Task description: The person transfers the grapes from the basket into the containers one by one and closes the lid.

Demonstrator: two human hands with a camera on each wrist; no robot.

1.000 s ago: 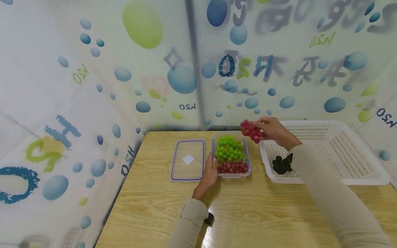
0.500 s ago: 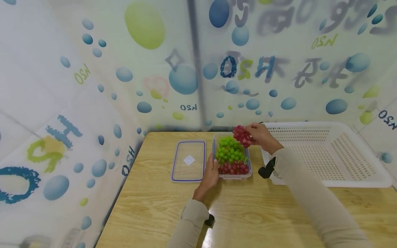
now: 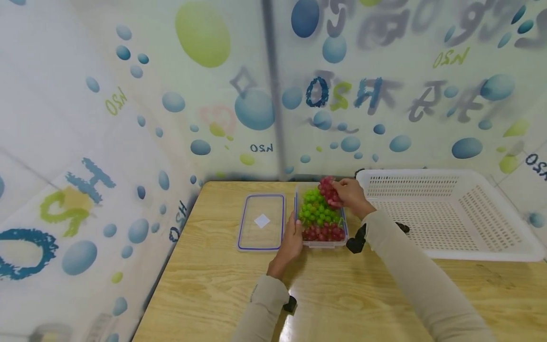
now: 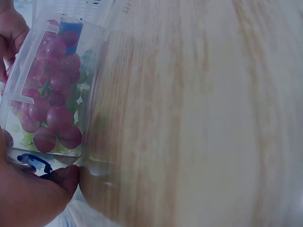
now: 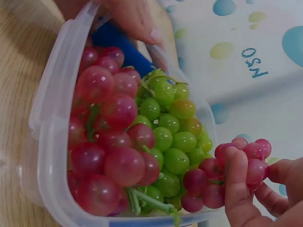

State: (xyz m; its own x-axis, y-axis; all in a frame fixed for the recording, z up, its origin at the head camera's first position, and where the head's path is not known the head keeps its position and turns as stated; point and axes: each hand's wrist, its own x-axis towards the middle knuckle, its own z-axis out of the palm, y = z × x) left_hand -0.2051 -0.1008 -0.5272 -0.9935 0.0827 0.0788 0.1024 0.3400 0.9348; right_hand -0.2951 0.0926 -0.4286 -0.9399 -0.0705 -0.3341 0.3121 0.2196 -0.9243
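Note:
A clear plastic food container (image 3: 325, 245) stands on the table, holding a bunch of green grapes (image 3: 314, 209) and, at its near end, a bunch of red grapes (image 5: 111, 137). My left hand (image 3: 292, 241) grips the container's left wall, its thumb (image 4: 66, 182) close to the corner. Between the thumb and fingers of my right hand (image 3: 351, 194) is a second bunch of red grapes (image 3: 328, 192), held over the far right part of the container. In the right wrist view this bunch (image 5: 210, 182) overlaps the green grapes.
Left of the container lies a clear lid (image 3: 262, 221) with a blue seal and a white diamond label. A white perforated basket (image 3: 427, 223) stands on the right, partly behind the right sleeve (image 3: 410, 266). The patterned wall (image 3: 239, 161) borders the table's far edge.
My right hand has carried the red grapes leftward from beside the basket to above the container. The left hand has kept its place on the container.

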